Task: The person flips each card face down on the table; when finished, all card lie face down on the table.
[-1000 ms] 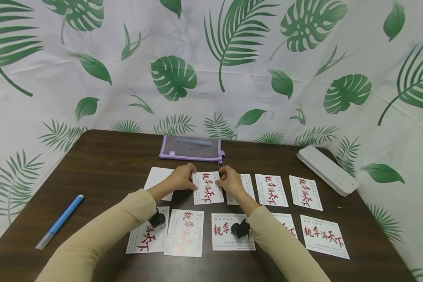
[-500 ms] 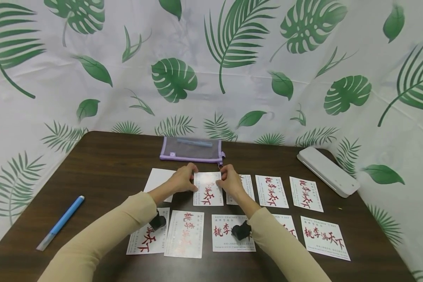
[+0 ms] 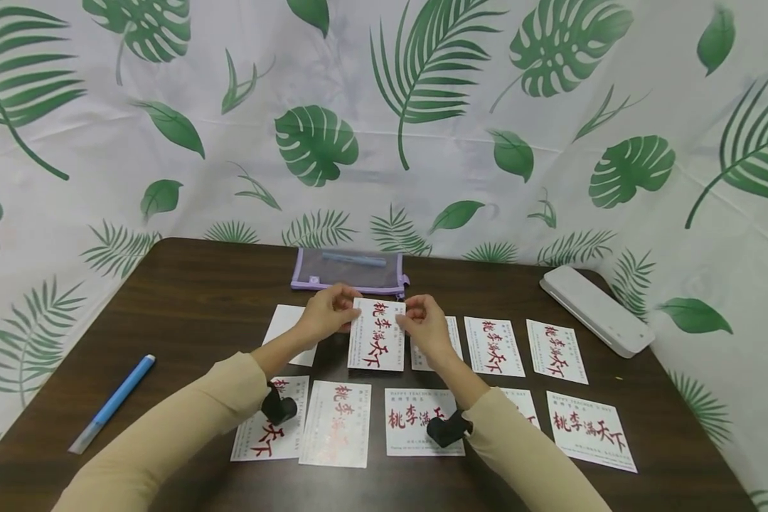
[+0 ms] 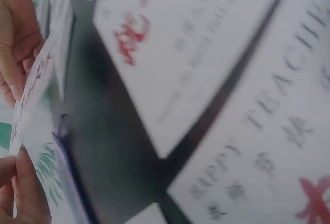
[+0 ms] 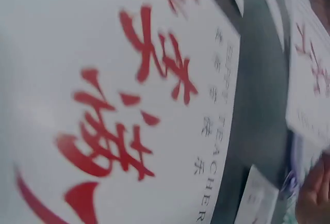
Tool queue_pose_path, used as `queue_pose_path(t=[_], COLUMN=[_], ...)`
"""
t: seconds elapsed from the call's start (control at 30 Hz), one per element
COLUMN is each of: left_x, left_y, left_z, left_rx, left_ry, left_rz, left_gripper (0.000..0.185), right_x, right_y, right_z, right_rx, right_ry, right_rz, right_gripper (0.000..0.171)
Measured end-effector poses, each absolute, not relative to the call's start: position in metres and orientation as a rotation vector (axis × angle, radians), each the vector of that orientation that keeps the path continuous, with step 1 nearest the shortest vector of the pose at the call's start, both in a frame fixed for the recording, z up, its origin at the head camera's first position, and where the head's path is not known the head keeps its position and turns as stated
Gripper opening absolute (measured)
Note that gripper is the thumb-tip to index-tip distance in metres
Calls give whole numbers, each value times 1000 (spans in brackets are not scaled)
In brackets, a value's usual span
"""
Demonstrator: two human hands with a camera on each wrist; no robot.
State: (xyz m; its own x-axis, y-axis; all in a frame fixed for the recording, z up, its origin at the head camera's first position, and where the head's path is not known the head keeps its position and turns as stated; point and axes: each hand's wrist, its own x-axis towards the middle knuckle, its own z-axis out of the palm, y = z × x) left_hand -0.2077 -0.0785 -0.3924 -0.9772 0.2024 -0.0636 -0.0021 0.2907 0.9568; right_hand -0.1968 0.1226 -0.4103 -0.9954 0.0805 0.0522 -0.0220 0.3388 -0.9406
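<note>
Both hands hold a white card (image 3: 376, 334) with red Chinese characters, raised a little off the dark table. At its upper left edge my left hand (image 3: 326, 314) pinches it between thumb and fingers. Its upper right edge is pinched by my right hand (image 3: 427, 331). In the left wrist view the held card (image 4: 35, 79) appears nearly edge-on between both hands. On the right of the right wrist view, the held card (image 5: 309, 87) shows some of its red lettering. A blank white card (image 3: 288, 327) lies left of it, and a printed card (image 3: 454, 340) lies partly behind my right hand.
Several printed cards lie in two rows, among them a shiny card (image 3: 336, 424) and a far-right card (image 3: 591, 430). A purple-edged mesh pouch (image 3: 348, 272) lies behind, a white case (image 3: 595, 311) at back right, and a blue pen (image 3: 114, 403) at left.
The card between my hands has risen off the table and tilted up toward the camera. Both hands have lifted slightly with it. The other cards have stayed put.
</note>
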Motion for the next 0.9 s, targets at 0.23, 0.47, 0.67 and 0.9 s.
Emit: queue_pose_path(t=[0.23,0.47,0.67,0.9], left_x=[-207,-204,-201,-197], left_y=[-73,-56,-54,-68], left_z=[-376,-361,-351,-366], left_rx=[23,41,201,65], left_ry=[2285,2313,2368,2509], left_rz=[2018,2137,2140,2008], left_gripper=[27,24,27,41], right_x=[-176,-165,-167,-171], right_y=[104,88,92,104], right_z=[-400,-399,-390,-386], right_rx=[286,553,621,314], right_ry=[-2422,-2435,-2273,-2343], right_rz=[1409,989,930,1382], right_gripper=[27,36,29,30])
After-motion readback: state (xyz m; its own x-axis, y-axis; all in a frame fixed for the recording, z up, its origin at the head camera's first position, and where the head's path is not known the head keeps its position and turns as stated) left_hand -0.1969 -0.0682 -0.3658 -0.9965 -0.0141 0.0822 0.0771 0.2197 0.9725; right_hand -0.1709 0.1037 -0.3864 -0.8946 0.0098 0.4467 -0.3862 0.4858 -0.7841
